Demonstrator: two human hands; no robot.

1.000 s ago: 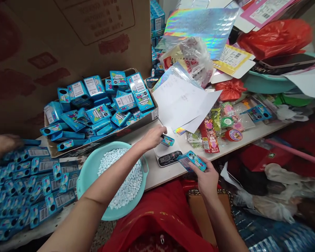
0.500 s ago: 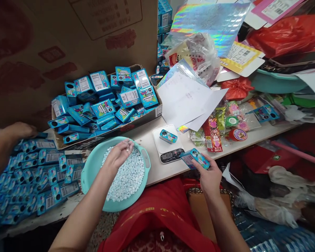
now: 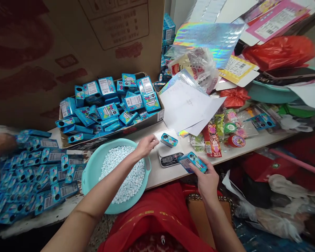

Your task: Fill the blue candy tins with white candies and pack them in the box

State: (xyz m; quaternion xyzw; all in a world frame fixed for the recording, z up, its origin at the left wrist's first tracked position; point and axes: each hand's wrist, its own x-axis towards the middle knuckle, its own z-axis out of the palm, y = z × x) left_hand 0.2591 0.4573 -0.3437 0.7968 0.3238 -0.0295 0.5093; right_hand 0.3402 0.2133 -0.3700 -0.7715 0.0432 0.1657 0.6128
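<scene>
My left hand (image 3: 146,146) is closed in a pinch between the turquoise basin (image 3: 90,167) and the small white digital scale (image 3: 163,151). White candies showed at its fingertips half a second ago; the curled fingers now hide them. Small pale candies (image 3: 131,178) fill much of the basin. On the scale lies a blue candy box (image 3: 169,140) with a round dark opening in its end. My right hand (image 3: 208,176) grips another blue candy box (image 3: 191,163), tilted, just right of the scale's display.
A cardboard tray (image 3: 120,132) heaped with blue boxes stands behind the basin, against a big carton (image 3: 107,52). Rows of blue boxes (image 3: 36,168) lie at left, where another person's hand (image 3: 2,143) reaches in. White papers (image 3: 186,101) and packaged sweets (image 3: 212,140) lie at right.
My left hand has moved right from over the basin to beside the scale, its fingers curling closed. My right hand still holds its box. The view has shifted slightly.
</scene>
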